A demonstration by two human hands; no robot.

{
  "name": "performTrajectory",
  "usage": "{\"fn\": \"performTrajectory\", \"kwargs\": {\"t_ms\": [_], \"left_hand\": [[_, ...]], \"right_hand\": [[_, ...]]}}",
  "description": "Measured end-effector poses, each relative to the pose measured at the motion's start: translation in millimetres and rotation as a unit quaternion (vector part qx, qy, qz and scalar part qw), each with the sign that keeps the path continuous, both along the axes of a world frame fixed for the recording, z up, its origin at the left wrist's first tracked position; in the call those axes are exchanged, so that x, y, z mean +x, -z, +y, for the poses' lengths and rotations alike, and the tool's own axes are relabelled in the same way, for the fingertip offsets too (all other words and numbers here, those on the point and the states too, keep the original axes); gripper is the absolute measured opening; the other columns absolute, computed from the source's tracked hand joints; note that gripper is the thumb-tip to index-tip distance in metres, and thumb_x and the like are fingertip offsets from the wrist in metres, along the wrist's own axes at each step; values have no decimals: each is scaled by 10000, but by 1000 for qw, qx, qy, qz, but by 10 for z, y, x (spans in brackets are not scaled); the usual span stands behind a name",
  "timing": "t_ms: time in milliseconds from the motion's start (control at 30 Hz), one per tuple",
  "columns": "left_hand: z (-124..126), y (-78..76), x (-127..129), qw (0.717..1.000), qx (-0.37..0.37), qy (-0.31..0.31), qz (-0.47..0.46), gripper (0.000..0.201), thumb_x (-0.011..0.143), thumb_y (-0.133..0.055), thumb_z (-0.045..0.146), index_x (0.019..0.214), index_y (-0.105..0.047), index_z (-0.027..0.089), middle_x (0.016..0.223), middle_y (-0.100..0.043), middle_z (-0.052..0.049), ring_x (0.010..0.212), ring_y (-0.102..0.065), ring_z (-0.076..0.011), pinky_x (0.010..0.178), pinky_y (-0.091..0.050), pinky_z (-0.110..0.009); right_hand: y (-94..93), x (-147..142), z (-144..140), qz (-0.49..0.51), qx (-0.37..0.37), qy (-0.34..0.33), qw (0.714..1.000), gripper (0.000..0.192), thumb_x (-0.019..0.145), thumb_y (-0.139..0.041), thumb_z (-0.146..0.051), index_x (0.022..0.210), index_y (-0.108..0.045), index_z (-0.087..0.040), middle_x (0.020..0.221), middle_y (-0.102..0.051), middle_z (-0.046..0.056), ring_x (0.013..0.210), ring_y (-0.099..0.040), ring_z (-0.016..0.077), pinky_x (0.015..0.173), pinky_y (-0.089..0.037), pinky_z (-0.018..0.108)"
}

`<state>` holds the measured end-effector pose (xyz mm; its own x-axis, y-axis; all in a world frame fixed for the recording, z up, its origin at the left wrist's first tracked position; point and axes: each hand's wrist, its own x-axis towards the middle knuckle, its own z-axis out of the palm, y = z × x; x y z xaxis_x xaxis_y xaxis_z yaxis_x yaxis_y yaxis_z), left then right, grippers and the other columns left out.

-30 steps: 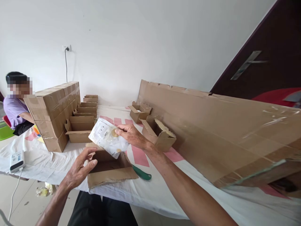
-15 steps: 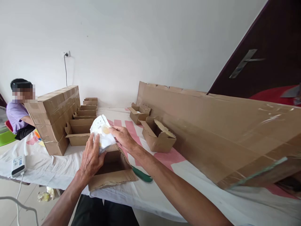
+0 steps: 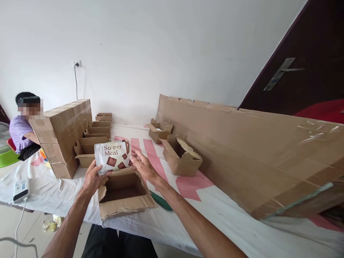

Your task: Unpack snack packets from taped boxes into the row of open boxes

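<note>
A white food pouch (image 3: 113, 156) printed "Su-per Meal" with brown squares is held upright, its printed face toward me. My left hand (image 3: 92, 177) grips its lower left corner, thumb in front. At its right edge, my right hand (image 3: 143, 165) pinches it between thumb and fingers. Just below the pouch stands an open cardboard box (image 3: 127, 206) with its flaps folded out; the part of its inside I can see is bare. A green object (image 3: 162, 202), partly behind my right forearm, lies beside this box.
Stacked closed cartons (image 3: 63, 143) stand at left, with a row of open boxes (image 3: 94, 147) beside them. Two open boxes, the nearer one (image 3: 178, 161) larger, sit right. A long cardboard panel (image 3: 242, 154) borders the table. A power strip (image 3: 21, 190) and a seated person (image 3: 23, 132) are at left.
The pouch has turned from its plain, labelled back to its printed front. My left hand has shifted down and left to its corner, uncovering more of the box below.
</note>
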<state>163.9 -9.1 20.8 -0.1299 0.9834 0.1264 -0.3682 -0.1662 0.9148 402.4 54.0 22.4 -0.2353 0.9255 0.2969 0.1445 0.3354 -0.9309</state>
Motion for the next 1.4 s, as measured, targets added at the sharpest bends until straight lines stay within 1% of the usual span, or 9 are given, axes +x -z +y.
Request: {"fn": "performTrajectory", "kwargs": {"t_ms": [100, 233, 333, 433, 533, 667, 833, 1100, 1400], "left_hand": [[-16, -6, -42, 1000, -4, 9, 9, 543, 782, -793, 396, 1265, -656, 190, 1267, -756, -116, 1022, -756, -261, 819, -670, -388], [-46, -61, -78, 994, 24, 24, 106, 657, 775, -874, 453, 1328, -632, 192, 1288, -738, -118, 1092, -731, -287, 828, -653, -362], [-17, -195, -122, 976, 61, 18, 210, 649, 799, -868, 520, 1309, -637, 192, 1223, -736, -108, 1060, -711, -285, 744, -640, -330], [105, -339, -174, 956, 104, -9, 275, 594, 814, -844, 566, 1229, -664, 180, 1115, -740, -90, 941, -700, -245, 664, -602, -292], [308, -385, -227, 953, 98, -27, 285, 641, 789, -839, 608, 1215, -676, 158, 1093, -754, -99, 906, -708, -241, 636, -573, -276], [598, -270, -293, 961, 37, -12, 273, 759, 664, -897, 643, 1180, -691, 125, 1046, -768, -110, 872, -722, -253, 590, -541, -260], [802, -70, -349, 970, -11, 10, 243, 800, 552, -960, 626, 1118, -703, 123, 1003, -772, -111, 862, -732, -262, 619, -573, -291], [869, 119, -382, 973, -25, 36, 226, 802, 559, -984, 624, 1125, -718, 122, 1099, -787, -159, 912, -778, -311, 738, -647, -400], [927, 239, -414, 975, -41, 30, 216, 792, 586, -998, 582, 1163, -708, 122, 1155, -795, -175, 915, -805, -326, 752, -647, -389]], "right_hand": [[57, -49, -64, 23, -10, -67, 997, 545, 982, -560, -557, 1398, -563, -206, 1346, -699, 147, 1132, -706, 270, 783, -626, 355], [146, -174, -79, 91, 24, -37, 995, 479, 935, -633, -505, 1320, -606, -222, 1321, -728, 102, 1140, -706, 252, 884, -614, 356], [152, -232, -17, 137, 30, -28, 990, 483, 924, -656, -516, 1324, -624, -248, 1301, -741, 86, 1039, -726, 243, 801, -624, 347], [99, -265, 101, 155, 56, -20, 986, 495, 923, -670, -510, 1352, -621, -269, 1299, -745, 75, 1017, -722, 238, 780, -628, 344], [81, -300, 278, 141, 55, -18, 988, 488, 916, -668, -496, 1342, -614, -264, 1279, -752, 66, 1022, -718, 230, 802, -635, 349], [195, -344, 562, 111, 4, -26, 993, 555, 817, -733, -468, 1315, -604, -260, 1181, -771, 49, 959, -740, 235, 741, -650, 352], [426, -379, 802, 99, -21, -9, 995, 505, 779, -744, -409, 1250, -638, -259, 1021, -789, 30, 890, -747, 235, 700, -647, 336], [674, -404, 907, 81, -31, 7, 996, 529, 790, -729, -425, 1288, -645, -268, 1189, -784, 46, 1038, -754, 262, 821, -669, 397], [768, -402, 982, 59, -30, 15, 998, 514, 810, -712, -421, 1298, -646, -272, 1210, -783, 60, 1069, -752, 277, 870, -668, 424]]}}
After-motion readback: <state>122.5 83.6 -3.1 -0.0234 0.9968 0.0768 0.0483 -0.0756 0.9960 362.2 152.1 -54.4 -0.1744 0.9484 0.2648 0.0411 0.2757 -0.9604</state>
